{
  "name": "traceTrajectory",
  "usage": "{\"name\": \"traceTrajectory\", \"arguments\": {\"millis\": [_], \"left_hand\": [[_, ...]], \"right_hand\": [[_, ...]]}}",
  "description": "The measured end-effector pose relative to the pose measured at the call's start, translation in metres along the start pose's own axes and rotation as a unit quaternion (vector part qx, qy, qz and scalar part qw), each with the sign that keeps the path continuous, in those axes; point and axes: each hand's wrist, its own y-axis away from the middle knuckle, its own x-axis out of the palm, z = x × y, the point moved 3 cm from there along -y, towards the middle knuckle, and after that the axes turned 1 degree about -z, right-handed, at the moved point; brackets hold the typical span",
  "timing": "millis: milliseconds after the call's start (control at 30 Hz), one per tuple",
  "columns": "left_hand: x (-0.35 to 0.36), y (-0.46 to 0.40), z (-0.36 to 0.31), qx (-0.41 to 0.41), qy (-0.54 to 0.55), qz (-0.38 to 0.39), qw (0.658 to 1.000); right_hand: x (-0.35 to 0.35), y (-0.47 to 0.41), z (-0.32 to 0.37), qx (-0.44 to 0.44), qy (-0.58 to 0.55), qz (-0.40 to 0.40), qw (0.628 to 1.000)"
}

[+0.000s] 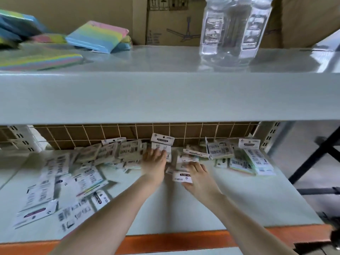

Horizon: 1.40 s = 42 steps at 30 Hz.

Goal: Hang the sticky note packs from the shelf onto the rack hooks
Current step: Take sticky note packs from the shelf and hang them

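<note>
Several sticky note packs with white header cards lie scattered over the lower shelf. My left hand reaches to the back of the shelf and holds an upright pack against the wire grid. My right hand grips another pack lying flat, its white header card pointing toward me. A pile of packs leans along the back left, and more packs sit at the back right. The rack hooks are not in view.
A wire grid panel backs the lower shelf. The upper shelf overhangs my hands and carries pastel paper packs and a clear plastic package. Cardboard boxes stand behind. An orange edge fronts the lower shelf.
</note>
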Motion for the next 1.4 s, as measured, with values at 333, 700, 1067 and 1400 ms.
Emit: {"name": "traceTrajectory", "arguments": {"millis": [333, 700, 1067, 1400], "left_hand": [[-0.015, 0.027, 0.006, 0.013, -0.031, -0.131, 0.991], [-0.050, 0.057, 0.027, 0.038, 0.173, -0.223, 0.959], [-0.020, 0.071, 0.007, -0.152, 0.708, -0.022, 0.690], [-0.033, 0.087, -0.072, -0.125, 0.867, 0.155, 0.457]], "right_hand": [[0.013, 0.038, 0.012, 0.042, 0.002, -0.038, 0.998], [-0.010, 0.053, 0.014, 0.111, -0.181, -0.219, 0.952], [-0.041, 0.052, -0.018, 0.291, -0.394, -0.288, 0.823], [-0.070, 0.081, -0.050, 0.342, -0.604, -0.162, 0.701]]}}
